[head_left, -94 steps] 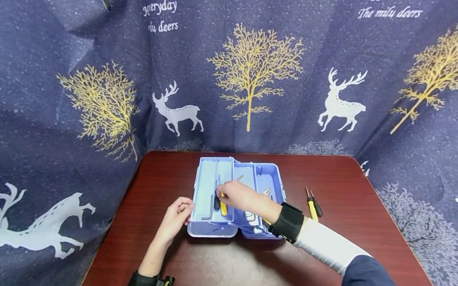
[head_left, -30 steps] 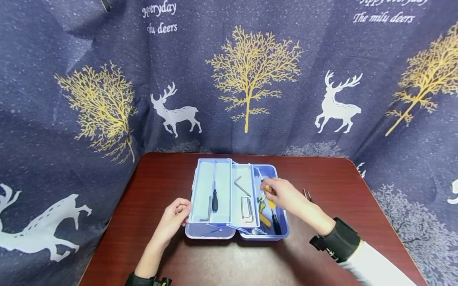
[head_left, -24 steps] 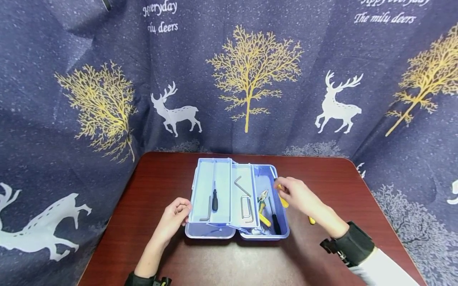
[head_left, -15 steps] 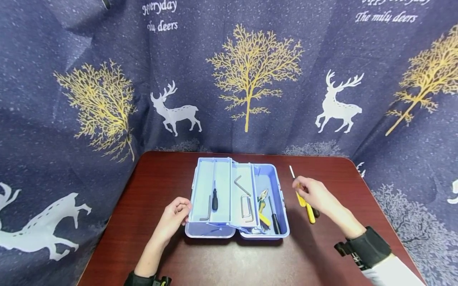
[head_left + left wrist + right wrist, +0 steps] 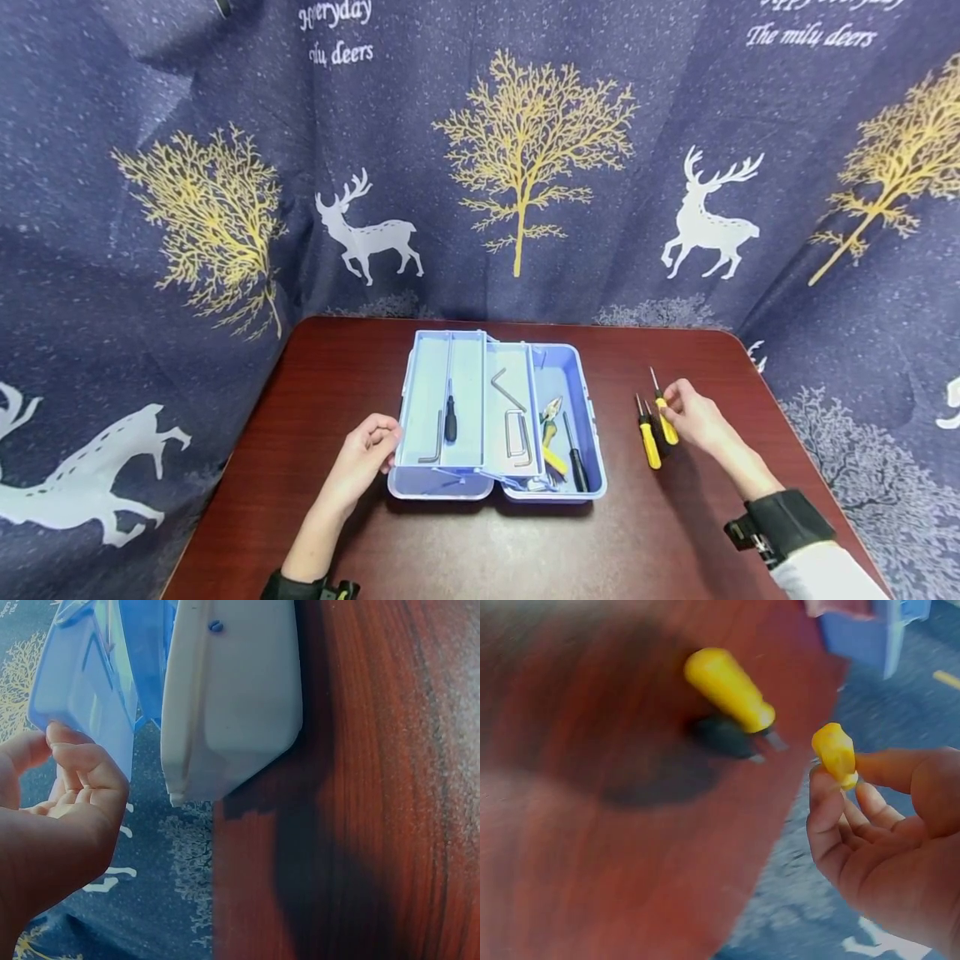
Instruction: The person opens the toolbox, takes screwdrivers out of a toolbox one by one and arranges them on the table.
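My right hand [image 5: 697, 414] pinches a yellow-handled screwdriver [image 5: 667, 427] by its handle, held over the table right of the toolbox. Another yellow-handled screwdriver [image 5: 649, 442] lies just left of it. In the right wrist view a black-handled screwdriver [image 5: 721, 737] lies beside that one; the head view mostly hides it. My left hand [image 5: 363, 458] grips the left rim of the blue toolbox's raised tray [image 5: 429, 367], thumb and forefinger at its edge in the left wrist view. A black screwdriver [image 5: 451, 421] and a hex key [image 5: 438, 437] lie in this tray.
The middle tray [image 5: 504, 354] holds several hex keys [image 5: 510, 392]. In the toolbox's deep right compartment [image 5: 558, 360] lie pliers [image 5: 551, 425] and another black-handled screwdriver [image 5: 577, 468]. Behind the brown table [image 5: 360, 358] hangs a patterned cloth [image 5: 465, 275].
My right hand has taken the yellow screwdriver out of the raised tray and carried it rightward, across the box, to beside the screwdrivers on the table. My left hand stays at the tray rim.
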A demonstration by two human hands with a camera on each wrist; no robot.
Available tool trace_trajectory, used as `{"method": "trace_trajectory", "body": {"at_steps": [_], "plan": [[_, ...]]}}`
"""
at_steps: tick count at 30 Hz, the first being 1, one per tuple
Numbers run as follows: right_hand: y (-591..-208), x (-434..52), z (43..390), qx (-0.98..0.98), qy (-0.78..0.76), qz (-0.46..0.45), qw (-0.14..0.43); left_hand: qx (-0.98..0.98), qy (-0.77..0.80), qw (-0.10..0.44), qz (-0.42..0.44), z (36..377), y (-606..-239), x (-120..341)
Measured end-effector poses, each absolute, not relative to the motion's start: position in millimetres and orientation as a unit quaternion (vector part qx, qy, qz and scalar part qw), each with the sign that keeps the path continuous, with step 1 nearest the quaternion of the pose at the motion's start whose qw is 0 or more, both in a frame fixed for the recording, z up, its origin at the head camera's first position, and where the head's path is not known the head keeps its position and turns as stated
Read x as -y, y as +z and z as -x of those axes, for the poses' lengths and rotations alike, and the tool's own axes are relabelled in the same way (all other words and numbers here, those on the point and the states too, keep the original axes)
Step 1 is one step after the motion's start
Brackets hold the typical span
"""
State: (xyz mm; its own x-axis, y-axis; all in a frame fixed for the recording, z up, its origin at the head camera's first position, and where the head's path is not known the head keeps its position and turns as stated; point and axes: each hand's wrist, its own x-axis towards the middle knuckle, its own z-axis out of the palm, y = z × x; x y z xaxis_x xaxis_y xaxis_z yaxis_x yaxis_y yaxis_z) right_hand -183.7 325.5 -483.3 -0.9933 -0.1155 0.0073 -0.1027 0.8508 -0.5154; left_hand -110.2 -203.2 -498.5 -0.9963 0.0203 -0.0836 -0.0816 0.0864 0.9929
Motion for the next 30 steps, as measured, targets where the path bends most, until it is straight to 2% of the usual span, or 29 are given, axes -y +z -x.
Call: {"method": "trace_trajectory", "body": {"at_steps": [11, 23, 30], "plan": [[-520.6, -349.5, 192.2, -0.965, -0.256, 0.006, 0.061, -0.738, 0.674, 0.026, 0.017, 109.9, -500.8, 204.3], [-524.2, -351.9, 192.0, -0.965, -0.247, 0.003, 0.092, -0.731, 0.681, 0.029, 0.015, 108.9, -500.1, 201.8], [-525.8, -353.4, 190.6, -0.963, -0.254, 0.019, 0.085, -0.732, 0.681, 0.033, 0.02, 109.6, -499.8, 201.7]]}}
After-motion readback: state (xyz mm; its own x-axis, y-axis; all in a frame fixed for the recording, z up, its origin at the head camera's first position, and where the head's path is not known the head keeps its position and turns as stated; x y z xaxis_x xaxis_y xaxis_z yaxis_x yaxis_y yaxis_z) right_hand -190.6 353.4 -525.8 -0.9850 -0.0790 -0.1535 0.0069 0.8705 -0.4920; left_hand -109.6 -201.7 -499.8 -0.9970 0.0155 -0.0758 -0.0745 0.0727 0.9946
